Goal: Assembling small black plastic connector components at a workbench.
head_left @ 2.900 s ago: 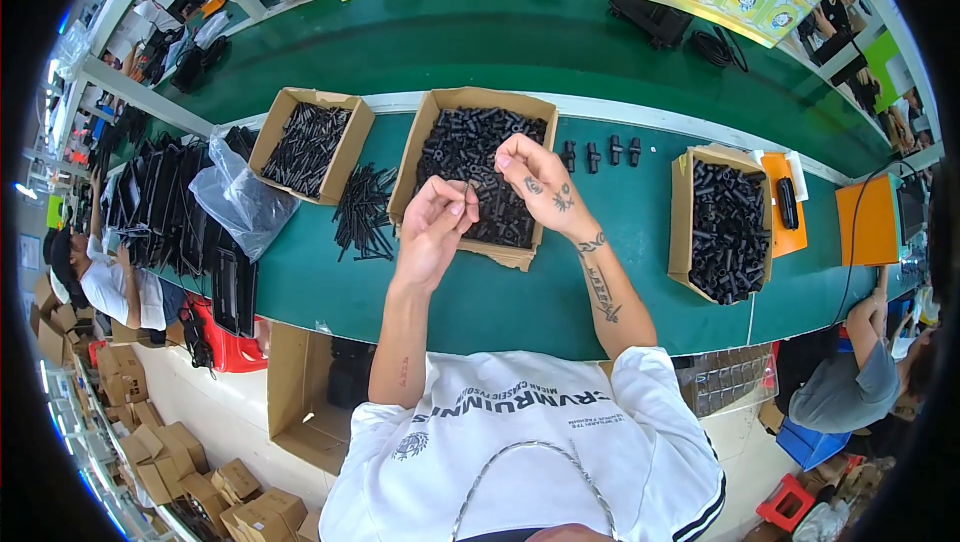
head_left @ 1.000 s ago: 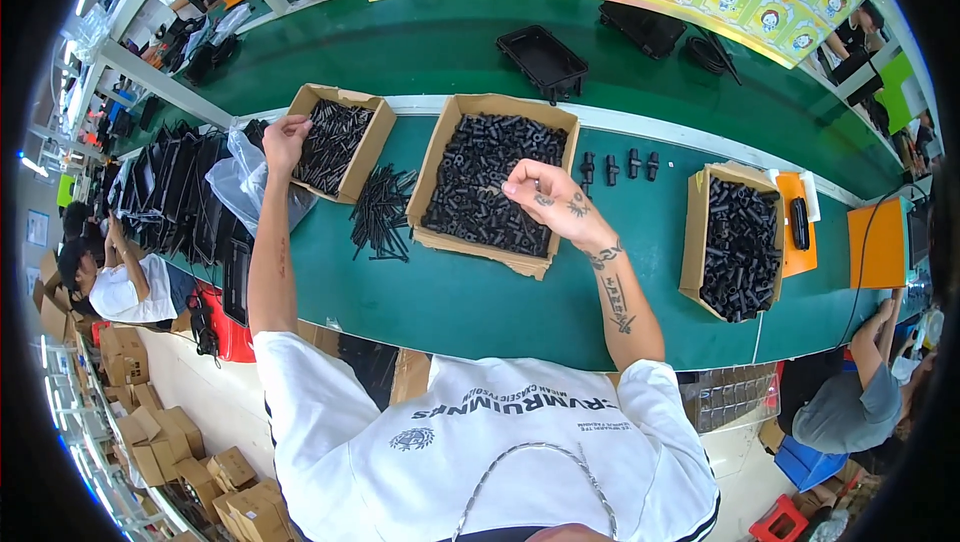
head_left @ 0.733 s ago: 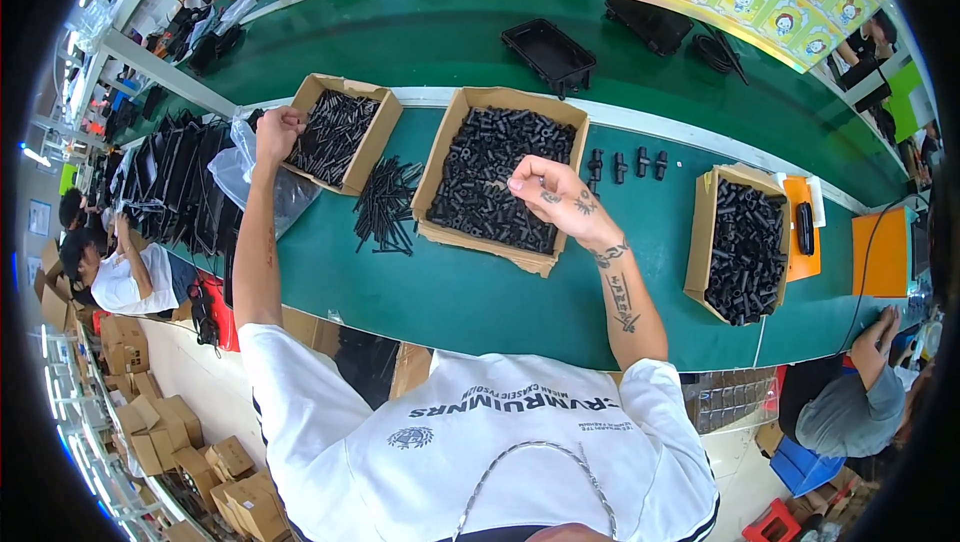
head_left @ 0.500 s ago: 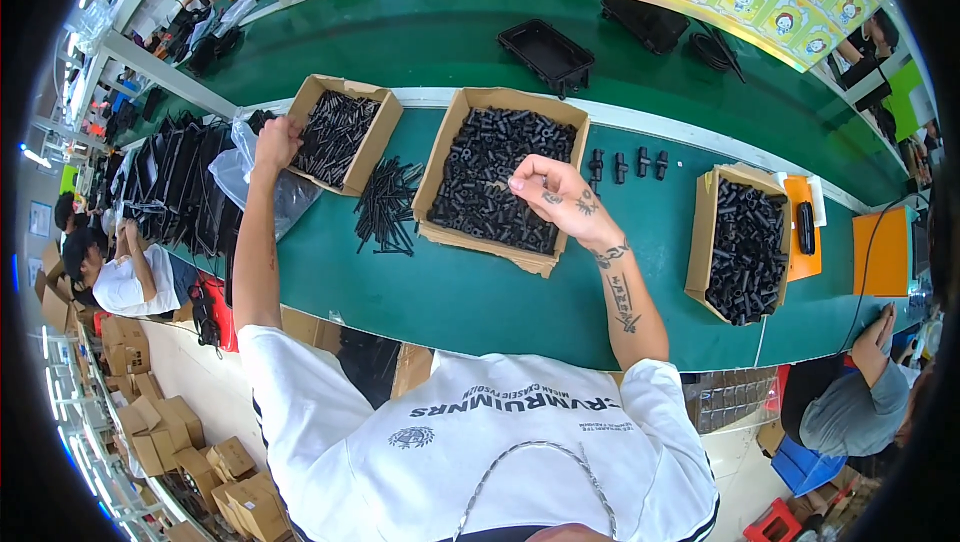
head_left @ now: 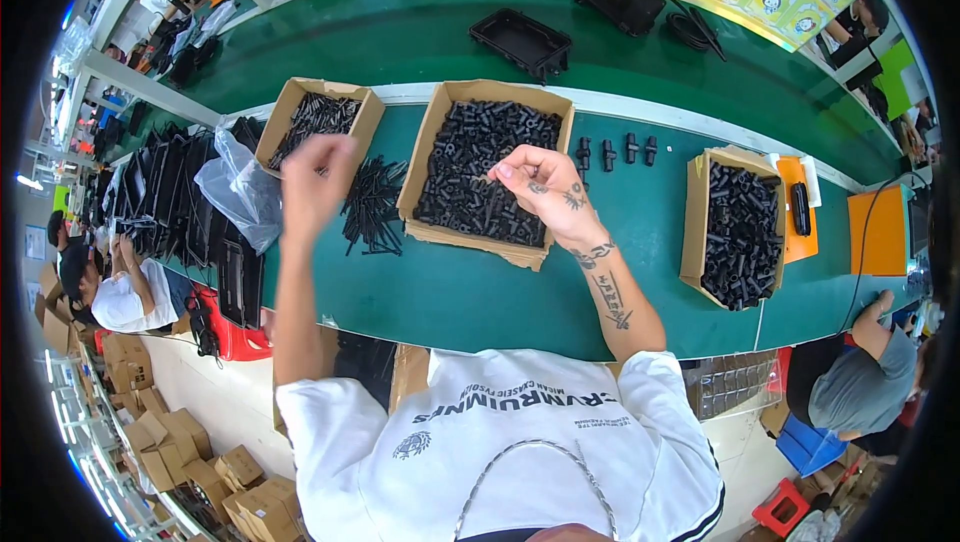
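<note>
My right hand (head_left: 548, 188) hovers above the middle cardboard box (head_left: 420, 204) with thumb and fingertips pinched together. What sits in that pinch, if anything, is too small to make out. Short black tubular plastic pieces (head_left: 480, 132) fill this box. My left hand (head_left: 318, 187), smeared by motion, is over the near right part of the smaller left box (head_left: 368, 122), which holds thin dark rods (head_left: 318, 114). Whether it carries anything does not show. A loose pile of black rods (head_left: 372, 204) lies on the green bench between the two boxes.
Several black fittings (head_left: 631, 150) stand in a row right of the middle box. Farther right is another box (head_left: 692, 232) of black tubular parts. Black trays (head_left: 521, 40) lie toward the back. Black frames (head_left: 170, 187) and a clear plastic bag (head_left: 240, 192) crowd the left end.
My left hand has come away from the left box's far left side, moving right and nearer to me. My right hand keeps its pinch over the middle box, almost unmoved.
</note>
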Demonstrator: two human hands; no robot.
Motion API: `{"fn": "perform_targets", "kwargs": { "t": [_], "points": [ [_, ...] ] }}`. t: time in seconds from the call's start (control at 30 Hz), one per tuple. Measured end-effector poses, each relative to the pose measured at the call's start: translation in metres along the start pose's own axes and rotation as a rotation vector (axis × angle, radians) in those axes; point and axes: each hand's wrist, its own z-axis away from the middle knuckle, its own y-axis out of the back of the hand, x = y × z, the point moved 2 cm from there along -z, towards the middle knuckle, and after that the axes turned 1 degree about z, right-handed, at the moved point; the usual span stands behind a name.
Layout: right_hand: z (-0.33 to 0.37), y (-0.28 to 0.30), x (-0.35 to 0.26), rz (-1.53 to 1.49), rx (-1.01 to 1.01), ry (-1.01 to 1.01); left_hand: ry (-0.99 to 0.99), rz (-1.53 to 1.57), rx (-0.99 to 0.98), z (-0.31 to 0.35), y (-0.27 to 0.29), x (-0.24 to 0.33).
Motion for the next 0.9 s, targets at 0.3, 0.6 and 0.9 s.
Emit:
{"fn": "perform_targets", "kwargs": {
  "t": [0.3, 0.6, 0.9],
  "points": [
    [0.011, -0.022, 0.008, 0.044, -0.227, 0.028, 0.298, 0.854, -0.284, 0.071, -0.096, 0.087],
    [-0.008, 0.01, 0.033, -1.153, 0.331, -0.249, 0.268, 0.982, 0.163, 0.079, -0.096, 0.102],
    [0.001, -0.015, 0.006, -0.814, 0.146, 0.009, -0.064, 0.467, 0.268, 0.084, -0.109, 0.099]
  ]
}}
